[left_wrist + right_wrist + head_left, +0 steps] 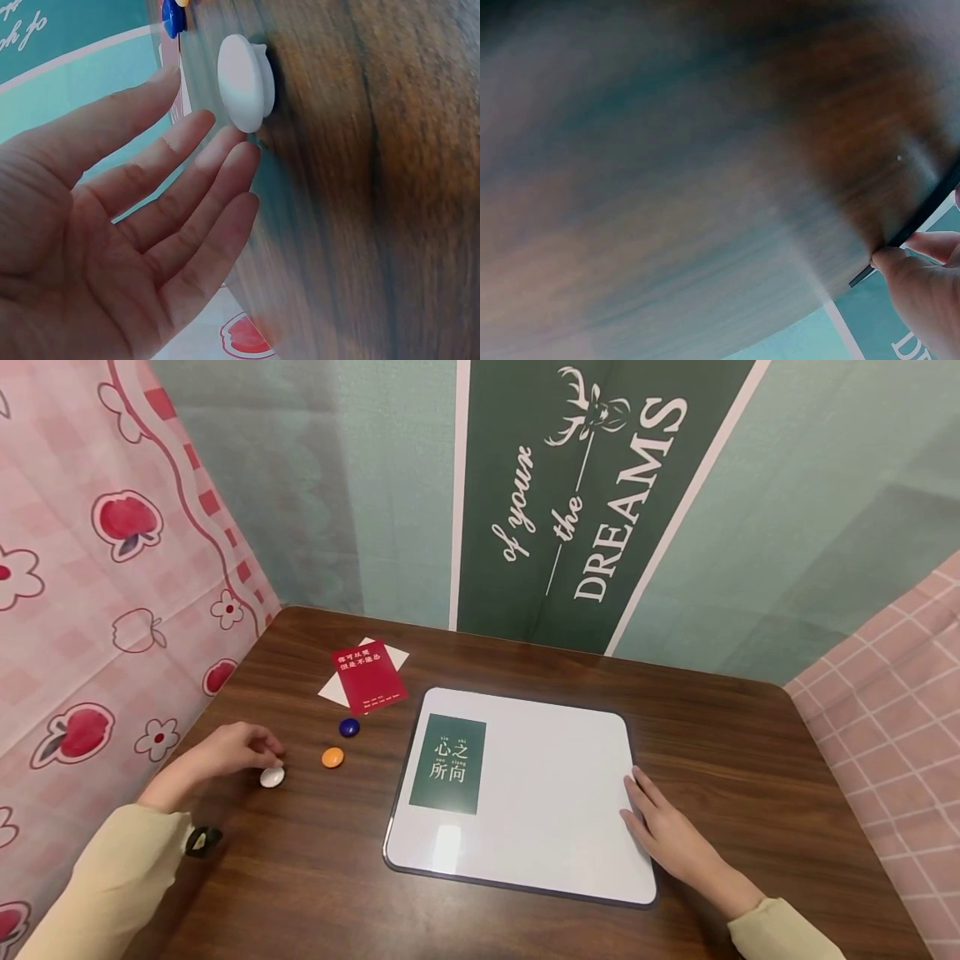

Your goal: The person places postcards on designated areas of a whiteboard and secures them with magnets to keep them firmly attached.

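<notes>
On the left of the table lies a white round magnet (272, 777), domed on top with a narrower base. My left hand (238, 748) is right beside it, fingers loosely bent and parted from the thumb. In the left wrist view, fingertips reach the lower rim of the magnet (244, 84), and the palm is bare. A whiteboard (555, 793) with a dark frame lies flat in the middle, bearing a green card (448, 793) on its left part. My right hand (671, 837) rests at the board's right edge, fingers mostly straight and touching it.
An orange magnet (332, 757) and a dark blue magnet (349, 727) lie between the left hand and the board. Behind them a red card (371, 678) overlaps a white one (334, 691). Cloth curtains (375, 485) border the brown wooden table (720, 727).
</notes>
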A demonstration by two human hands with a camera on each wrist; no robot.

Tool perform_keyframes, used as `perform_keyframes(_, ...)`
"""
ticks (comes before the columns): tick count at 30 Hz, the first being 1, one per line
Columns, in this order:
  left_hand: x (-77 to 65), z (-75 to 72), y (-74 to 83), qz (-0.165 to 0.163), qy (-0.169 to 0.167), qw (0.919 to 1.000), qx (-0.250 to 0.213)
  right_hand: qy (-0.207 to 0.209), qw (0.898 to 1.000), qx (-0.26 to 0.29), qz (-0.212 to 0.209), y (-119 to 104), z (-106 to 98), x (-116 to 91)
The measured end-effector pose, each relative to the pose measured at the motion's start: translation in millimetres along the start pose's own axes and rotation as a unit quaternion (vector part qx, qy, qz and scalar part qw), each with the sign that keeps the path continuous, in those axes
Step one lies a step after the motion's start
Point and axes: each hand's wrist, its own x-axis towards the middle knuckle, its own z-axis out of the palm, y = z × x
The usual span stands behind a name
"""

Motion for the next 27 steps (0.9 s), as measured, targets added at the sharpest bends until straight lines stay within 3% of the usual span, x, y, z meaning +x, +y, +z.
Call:
perform_keyframes(1,0.1,0.9,-3.9,0.012,0.002,0.9999,-0.004,0.0,1.0,0.0,0.0,0,0,0)
perform_keyframes(4,-0.4,1.9,-7.0,0.01,-0.009,0.9998,-0.013,0.001,1.0,0.001,-0.001,0,0,0)
perform_keyframes(11,-1.3,3.0,2.3,-0.038,-0.038,0.9985,0.004,0.001,1.0,0.004,-0.001,0,0,0)
perform_keyframes(27,0.2,4.6,5.8,-0.045,-0.046,0.9975,0.03,0.0,1.0,0.007,0.002,-1,-1,0)
